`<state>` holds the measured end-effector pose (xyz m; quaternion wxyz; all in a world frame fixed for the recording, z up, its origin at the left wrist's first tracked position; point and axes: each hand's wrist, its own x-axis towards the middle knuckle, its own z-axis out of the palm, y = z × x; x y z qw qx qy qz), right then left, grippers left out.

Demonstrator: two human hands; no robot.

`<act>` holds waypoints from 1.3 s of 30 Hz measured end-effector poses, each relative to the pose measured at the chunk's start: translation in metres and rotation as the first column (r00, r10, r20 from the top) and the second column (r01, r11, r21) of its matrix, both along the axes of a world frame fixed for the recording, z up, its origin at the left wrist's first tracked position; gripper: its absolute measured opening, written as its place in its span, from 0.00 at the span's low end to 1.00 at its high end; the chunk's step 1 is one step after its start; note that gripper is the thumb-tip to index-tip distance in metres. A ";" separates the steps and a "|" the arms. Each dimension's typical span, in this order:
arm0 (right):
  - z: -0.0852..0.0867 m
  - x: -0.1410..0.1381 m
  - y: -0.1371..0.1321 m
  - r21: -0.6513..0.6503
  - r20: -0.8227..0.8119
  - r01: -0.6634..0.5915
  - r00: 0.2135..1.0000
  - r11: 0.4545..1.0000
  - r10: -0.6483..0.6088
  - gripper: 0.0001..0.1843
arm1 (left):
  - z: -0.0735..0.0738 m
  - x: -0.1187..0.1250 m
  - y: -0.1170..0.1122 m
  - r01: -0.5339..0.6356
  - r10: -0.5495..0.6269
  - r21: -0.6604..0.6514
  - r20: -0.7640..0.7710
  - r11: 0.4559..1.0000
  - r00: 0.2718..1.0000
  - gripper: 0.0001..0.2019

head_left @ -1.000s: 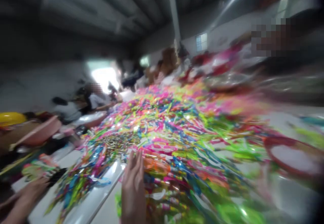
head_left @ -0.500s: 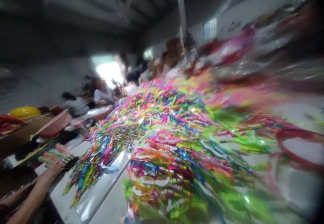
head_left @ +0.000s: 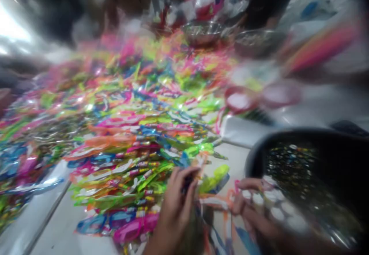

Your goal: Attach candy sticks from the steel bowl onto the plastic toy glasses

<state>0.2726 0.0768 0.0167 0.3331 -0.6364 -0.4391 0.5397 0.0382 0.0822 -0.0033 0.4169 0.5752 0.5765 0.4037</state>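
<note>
My left hand [head_left: 178, 199], smeared by motion, curls its fingers at the front of the heap. What it grips is unclear; an orange and white bit shows at its fingertips. To its right, my right hand [head_left: 256, 212] is closed on an orange plastic piece with a white strip [head_left: 216, 200]. Several white round discs [head_left: 278, 207] are bunched at that hand's fingers. Between and beyond my hands lie a yellow-green plastic piece [head_left: 215, 178] and many bright see-through pieces. Blue toy glasses [head_left: 92, 224] and pink toy glasses [head_left: 137, 227] lie left of my left hand.
A black tub [head_left: 255, 153] with small shiny pieces stands at my right. Beyond it are a red-rimmed round container [head_left: 239, 98] and a metal bowl [head_left: 201, 32]. A heap of coloured plastic [head_left: 161, 74] covers much of the table. A person in dark clothes [head_left: 263, 7] is at the back.
The view has swung right and down. Both my hands and the black tub have come into sight; the other person's arms at the left have gone out of view.
</note>
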 end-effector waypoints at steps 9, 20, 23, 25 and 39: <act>0.008 -0.013 0.013 0.001 -0.099 -0.105 0.990 0.994 0.104 0.08 | 0.035 0.015 0.015 -0.316 0.443 -0.309 0.626 0.897 0.642 0.43; 0.033 -0.011 0.011 -0.048 -0.224 -0.206 0.956 0.977 0.191 0.11 | 0.035 0.040 0.005 -0.148 0.655 -0.660 0.642 0.737 0.400 0.14; 0.030 -0.012 0.011 -0.067 -0.289 -0.174 0.946 0.982 0.148 0.11 | 0.036 0.038 0.005 -0.065 0.597 -0.628 0.695 0.775 0.402 0.13; 0.029 -0.012 0.010 -0.055 -0.273 -0.171 0.950 0.984 0.150 0.11 | 0.038 0.035 0.006 -0.018 0.580 -0.617 0.728 0.786 0.364 0.11; 0.025 -0.016 0.001 0.002 0.066 -0.146 0.987 0.989 0.145 0.14 | 0.045 0.041 0.014 -0.157 0.460 -0.449 0.887 0.880 0.040 0.10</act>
